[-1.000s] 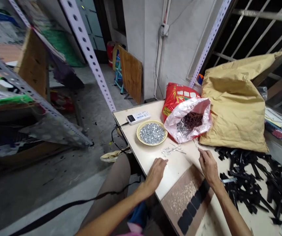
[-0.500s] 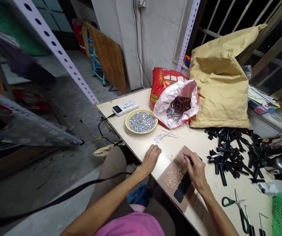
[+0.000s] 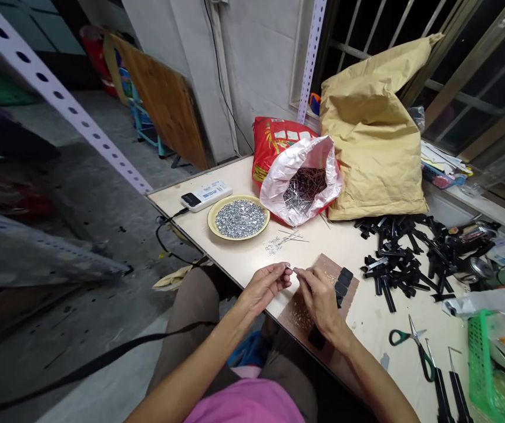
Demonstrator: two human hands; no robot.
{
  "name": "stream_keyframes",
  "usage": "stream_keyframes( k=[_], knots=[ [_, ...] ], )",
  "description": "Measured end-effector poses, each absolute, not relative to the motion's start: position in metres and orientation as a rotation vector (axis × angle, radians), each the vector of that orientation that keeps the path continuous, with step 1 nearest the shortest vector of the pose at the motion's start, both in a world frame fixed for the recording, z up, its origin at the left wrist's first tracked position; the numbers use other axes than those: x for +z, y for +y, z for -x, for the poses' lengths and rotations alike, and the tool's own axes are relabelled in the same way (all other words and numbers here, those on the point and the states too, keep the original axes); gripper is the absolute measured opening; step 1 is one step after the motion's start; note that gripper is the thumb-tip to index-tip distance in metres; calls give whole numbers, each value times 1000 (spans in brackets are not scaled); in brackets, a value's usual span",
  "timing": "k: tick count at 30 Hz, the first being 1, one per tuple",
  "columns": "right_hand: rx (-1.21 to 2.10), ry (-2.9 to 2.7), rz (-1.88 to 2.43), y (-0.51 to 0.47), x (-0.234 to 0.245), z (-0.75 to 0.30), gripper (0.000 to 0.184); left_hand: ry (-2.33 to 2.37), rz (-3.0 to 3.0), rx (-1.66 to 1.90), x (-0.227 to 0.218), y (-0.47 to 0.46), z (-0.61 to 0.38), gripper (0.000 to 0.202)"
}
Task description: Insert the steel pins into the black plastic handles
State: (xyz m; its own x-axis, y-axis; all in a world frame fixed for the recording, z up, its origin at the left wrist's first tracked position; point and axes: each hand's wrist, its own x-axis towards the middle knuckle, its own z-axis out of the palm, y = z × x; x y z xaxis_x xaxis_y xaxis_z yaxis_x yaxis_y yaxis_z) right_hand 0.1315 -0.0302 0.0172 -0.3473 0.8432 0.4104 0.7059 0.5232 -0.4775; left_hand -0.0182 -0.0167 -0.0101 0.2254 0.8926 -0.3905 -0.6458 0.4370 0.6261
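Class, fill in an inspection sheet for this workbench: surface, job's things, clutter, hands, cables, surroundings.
Surface: pale table, brown board at its near edge.
Job's things: small piece pinched between both hands, too small to identify; loose pins; dish of silver bits; open bag of pins.
Clutter: black strips, scissors, green basket, tan sack.
Hands: left hand and right hand, fingertips together over the board.
Cables: black cable from white box over the table edge.
Surroundings: rack post, leaning wood panel, barred window.
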Motion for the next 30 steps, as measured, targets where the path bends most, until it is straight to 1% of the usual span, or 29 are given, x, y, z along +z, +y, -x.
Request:
stream_keyframes(
  k=[4,8,10,14,16,21,25,30],
  knots=[
    [191,-2197,1292,-33,17,-133,30,826,-334,1112,-6,-18,17,41],
    [-36,-2286,1321,-35,20,-133,28,931,-431,1183,-1,-19,15,47],
    [-127,-2290,1307,-35,22,-134,27,986,-509,1206,0,-20,15,46],
    [-220,-2264,1296,-36,22,-137,28,1091,-701,1205,0,-19,15,35],
    [-222,-2250,1312,-36,20,-138,28,1118,-760,1196,-1,-19,15,33],
    [-72,-2245,1353,-39,15,-141,24,1087,-770,1156,-2,-21,14,34],
    [-106,-2243,1396,-43,11,-142,23,1096,-790,1145,0,-25,12,34],
    [-61,-2207,1433,-46,11,-142,25,1064,-720,1103,0,-25,11,38]
  ],
)
